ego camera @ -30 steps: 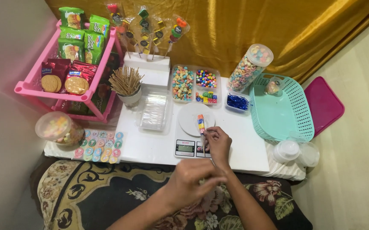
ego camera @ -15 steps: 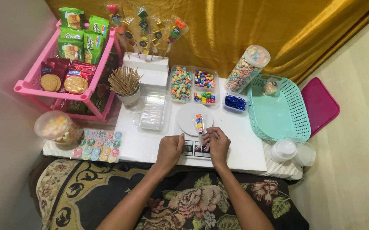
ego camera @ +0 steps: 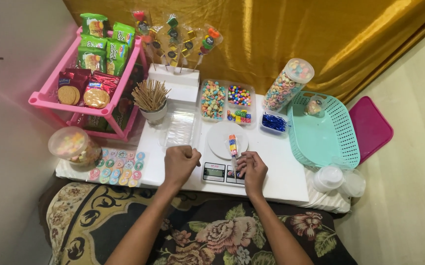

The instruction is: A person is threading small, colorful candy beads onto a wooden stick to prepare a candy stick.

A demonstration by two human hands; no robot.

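Seen from above, a person seated at a low white table (ego camera: 281, 172) works on a candy skewer (ego camera: 233, 145), a thin wooden stick threaded with bright sweets, which lies across the round white plate of a small digital kitchen scale (ego camera: 224, 156). The right hand (ego camera: 251, 168) rests at the scale's front edge, fingers curled near the lower end of the stick; whether they pinch it cannot be told. The left hand (ego camera: 180, 163), which a second ago was raised close to the body and half a second ago lay flat by the scale, has now shifted left and closed into a loose fist on the bare table just below a clear plastic tray (ego camera: 179, 128), seemingly holding nothing. The skewer has stayed on the plate throughout, so the weighing appears undisturbed. Around them stand a white cup of plain wooden sticks (ego camera: 152, 99), clear tubs of coloured sweets (ego camera: 225, 100), and a teal plastic basket (ego camera: 323, 131).
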